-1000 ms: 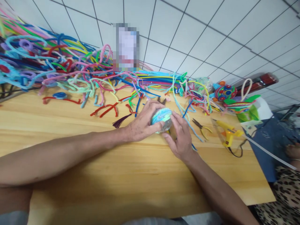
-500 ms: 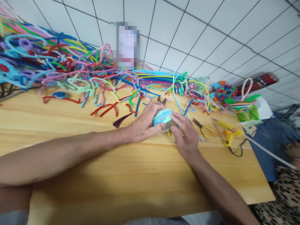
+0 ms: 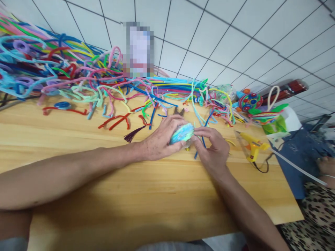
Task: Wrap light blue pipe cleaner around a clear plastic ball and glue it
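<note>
My left hand point(image 3: 164, 139) is wrapped round a rounded blue-and-green striped piece point(image 3: 182, 134) with a clear part at its lower right. My right hand point(image 3: 212, 145) is at the right side of this piece, thumb and forefinger pinched together at its edge. Whatever lies between those two fingertips is too small to make out. Both hands are above the wooden table point(image 3: 146, 195). Just behind them lie dark plier jaws point(image 3: 179, 111), and a blue stem point(image 3: 196, 153) shows beside my right hand.
Many coloured fuzzy stems point(image 3: 86, 76) are heaped along the wall. A dark tassel point(image 3: 134, 134) lies left of my hands. To the right are a yellow glue gun point(image 3: 253, 144), decorated round pieces point(image 3: 250, 101) and a person in leopard print point(image 3: 318, 205).
My right hand has shifted slightly right, its thumb and forefinger now closer together, and it now covers most of the yellow-handled pliers. The striped piece has tilted a little in my left hand.
</note>
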`<state>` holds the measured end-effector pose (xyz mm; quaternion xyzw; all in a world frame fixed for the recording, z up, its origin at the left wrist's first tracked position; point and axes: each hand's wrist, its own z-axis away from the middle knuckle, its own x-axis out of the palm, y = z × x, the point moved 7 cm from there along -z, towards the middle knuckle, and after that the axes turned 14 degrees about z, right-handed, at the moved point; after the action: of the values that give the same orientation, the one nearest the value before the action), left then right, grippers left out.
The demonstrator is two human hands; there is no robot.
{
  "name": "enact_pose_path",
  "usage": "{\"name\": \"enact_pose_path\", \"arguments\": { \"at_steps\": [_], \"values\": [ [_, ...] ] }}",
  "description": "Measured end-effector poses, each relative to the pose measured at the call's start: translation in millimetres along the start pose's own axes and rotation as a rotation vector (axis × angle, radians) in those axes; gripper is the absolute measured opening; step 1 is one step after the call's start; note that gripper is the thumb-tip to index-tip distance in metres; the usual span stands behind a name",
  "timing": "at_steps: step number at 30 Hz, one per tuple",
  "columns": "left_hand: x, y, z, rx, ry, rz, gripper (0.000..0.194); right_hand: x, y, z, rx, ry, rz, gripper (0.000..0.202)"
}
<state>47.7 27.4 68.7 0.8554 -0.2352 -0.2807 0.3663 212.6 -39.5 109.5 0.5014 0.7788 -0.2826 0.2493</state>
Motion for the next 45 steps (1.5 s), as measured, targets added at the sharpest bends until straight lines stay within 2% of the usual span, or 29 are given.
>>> {"name": "enact_pose_path", "arguments": {
  "at_steps": [14,30,36,45],
  "values": [
    [1.4,-1.7,0.8,0.027,-0.047,-0.027,0.052,1.4,0.6,-0.2,0.042,0.005,-0.048,0.009],
    [-1.1,0.2,0.3,0.059,-0.051,0.006,0.042,5.3,-1.0,3.5,0.031,0.026,-0.088,0.012],
    [-1.0,-2.5,0.5,0.089,-0.051,-0.004,0.066,5.0,-0.7,4.0,0.045,0.035,-0.067,0.012],
    [2.3,0.0,1.1,0.119,-0.006,-0.059,0.071,5.7,-1.9,4.7,0.055,0.044,-0.072,0.009]
  ]
}}
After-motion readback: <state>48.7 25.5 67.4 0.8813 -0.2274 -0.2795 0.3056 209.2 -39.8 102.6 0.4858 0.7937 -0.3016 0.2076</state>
